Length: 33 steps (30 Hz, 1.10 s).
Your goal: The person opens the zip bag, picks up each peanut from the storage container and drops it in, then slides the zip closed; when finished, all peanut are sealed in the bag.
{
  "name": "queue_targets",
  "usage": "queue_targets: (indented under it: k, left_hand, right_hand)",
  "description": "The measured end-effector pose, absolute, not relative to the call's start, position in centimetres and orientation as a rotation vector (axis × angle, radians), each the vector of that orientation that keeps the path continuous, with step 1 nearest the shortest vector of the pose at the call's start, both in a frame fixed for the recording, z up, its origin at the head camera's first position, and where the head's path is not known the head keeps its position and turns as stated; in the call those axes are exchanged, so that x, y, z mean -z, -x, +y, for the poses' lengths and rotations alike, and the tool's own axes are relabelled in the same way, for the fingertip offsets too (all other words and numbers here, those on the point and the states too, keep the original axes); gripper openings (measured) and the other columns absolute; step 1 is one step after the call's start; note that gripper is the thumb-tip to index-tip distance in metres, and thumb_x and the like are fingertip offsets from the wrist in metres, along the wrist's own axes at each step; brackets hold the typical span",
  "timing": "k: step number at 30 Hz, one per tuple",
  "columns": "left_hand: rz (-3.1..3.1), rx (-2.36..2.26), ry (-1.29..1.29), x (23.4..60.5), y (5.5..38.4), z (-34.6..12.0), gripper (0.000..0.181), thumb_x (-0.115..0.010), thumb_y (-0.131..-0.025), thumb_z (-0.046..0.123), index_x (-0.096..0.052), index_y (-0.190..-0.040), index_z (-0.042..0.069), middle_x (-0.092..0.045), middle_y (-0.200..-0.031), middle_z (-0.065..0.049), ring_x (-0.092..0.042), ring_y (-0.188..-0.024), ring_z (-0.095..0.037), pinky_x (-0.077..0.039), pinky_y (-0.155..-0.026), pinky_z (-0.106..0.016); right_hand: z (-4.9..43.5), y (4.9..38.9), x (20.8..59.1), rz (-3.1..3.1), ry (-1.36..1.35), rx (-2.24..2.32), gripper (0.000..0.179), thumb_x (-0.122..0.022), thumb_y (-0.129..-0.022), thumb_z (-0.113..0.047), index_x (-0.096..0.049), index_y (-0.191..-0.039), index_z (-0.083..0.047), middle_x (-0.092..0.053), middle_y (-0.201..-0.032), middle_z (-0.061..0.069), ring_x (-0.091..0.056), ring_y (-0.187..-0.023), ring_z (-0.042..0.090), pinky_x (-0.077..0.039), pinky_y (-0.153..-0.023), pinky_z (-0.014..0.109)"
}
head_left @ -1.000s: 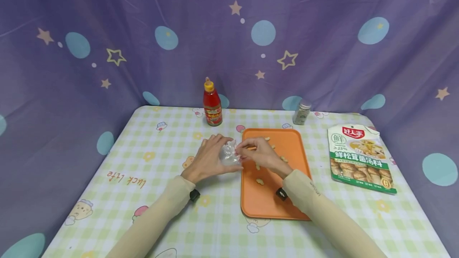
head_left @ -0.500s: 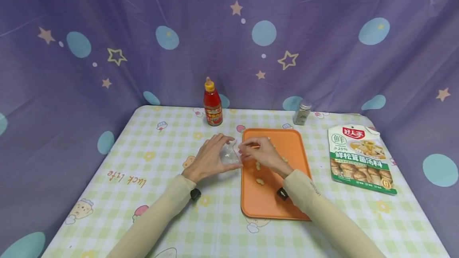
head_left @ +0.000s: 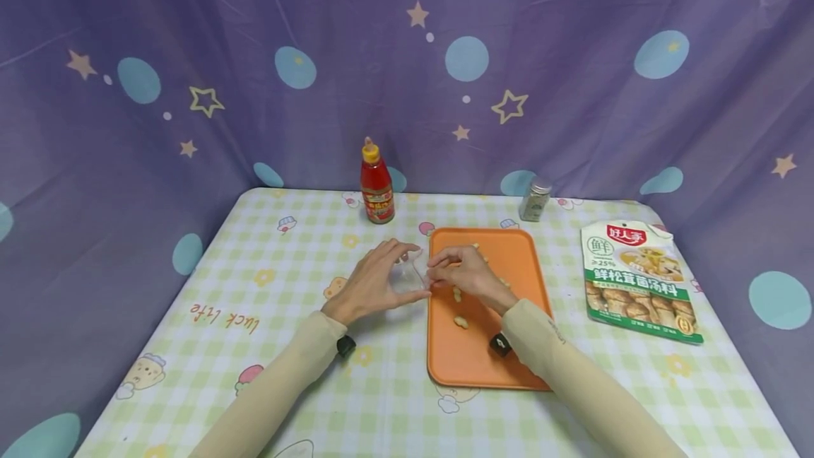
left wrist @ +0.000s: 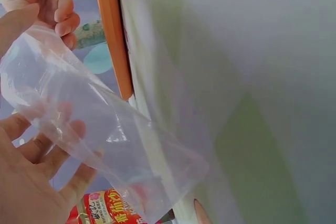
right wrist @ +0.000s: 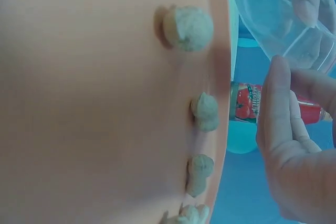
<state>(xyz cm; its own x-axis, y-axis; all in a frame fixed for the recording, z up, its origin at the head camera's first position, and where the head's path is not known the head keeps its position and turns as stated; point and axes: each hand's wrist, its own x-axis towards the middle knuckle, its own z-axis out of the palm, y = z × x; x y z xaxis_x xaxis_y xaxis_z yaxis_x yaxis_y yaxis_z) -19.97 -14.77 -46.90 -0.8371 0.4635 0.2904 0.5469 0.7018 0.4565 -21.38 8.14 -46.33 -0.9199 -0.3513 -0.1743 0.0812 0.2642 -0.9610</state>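
- The clear plastic bag (left wrist: 118, 114) is between the two hands, just off the tray's left side; it lies to the right of the left hand (head_left: 372, 283), whose fingers and thumb curve widely round it.
- The right hand (head_left: 467, 273) meets the bag from the other side, thumb and forefinger brought narrowly together and seeming to pinch its edge (the grip is partly hidden).
- In the left wrist view the bag's long axis runs slantwise, one end by the right fingers; the left hand covers more of it.
- The orange tray (head_left: 464, 362) lies under the right hand and forearm, bearing unshelled peanuts (head_left: 461, 322); the bag's contents cannot be made out through its glints.
- Behind stand a tomato ketchup bottle (head_left: 377, 186) and a seasoning jar (head_left: 535, 202); a mushroom soup pouch (head_left: 639, 281) lies right of the tray.
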Motion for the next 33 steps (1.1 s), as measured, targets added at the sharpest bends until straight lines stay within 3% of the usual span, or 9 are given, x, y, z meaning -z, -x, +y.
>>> queue_targets:
  k: [13, 24, 33]
  left_hand:
    - [-2.719, 0.778, 0.865, 46.8, 20.3, -14.7, 0.077, -0.082, -0.079, 0.066, -0.062, -0.139, 0.023, -0.060, -0.126, 0.007, -0.056, -0.118, -0.013, -0.052, -0.101, -0.041]
    - [-2.680, 0.780, 0.907, 46.8, 20.4, -14.5, 0.076, -0.084, -0.079, 0.062, -0.066, -0.135, 0.014, -0.060, -0.125, 0.001, -0.057, -0.115, -0.016, -0.054, -0.097, -0.043]
    - [-2.713, 0.817, 0.884, 47.1, 20.4, -14.3, 0.069, -0.088, -0.077, 0.053, -0.064, -0.132, 0.019, -0.061, -0.128, 0.001, -0.058, -0.122, -0.018, -0.053, -0.104, -0.045]
  right_hand:
    - [10.4, 21.5, 45.6, 2.317, 0.284, 1.635, 0.026, -0.068, -0.102, -0.018, -0.073, -0.117, 0.002, -0.078, -0.103, 0.021, -0.078, -0.092, 0.037, -0.064, -0.080, 0.047]
    - [15.3, 22.0, 45.0, 2.469, 0.289, 1.505, 0.027, -0.063, -0.105, -0.016, -0.072, -0.121, 0.003, -0.075, -0.111, 0.022, -0.075, -0.095, 0.035, -0.063, -0.084, 0.044]
    - [18.9, 21.6, 45.7, 2.656, 0.280, 1.253, 0.022, -0.068, -0.102, -0.021, -0.075, -0.114, -0.004, -0.074, -0.111, 0.017, -0.075, -0.089, 0.027, -0.062, -0.073, 0.036]
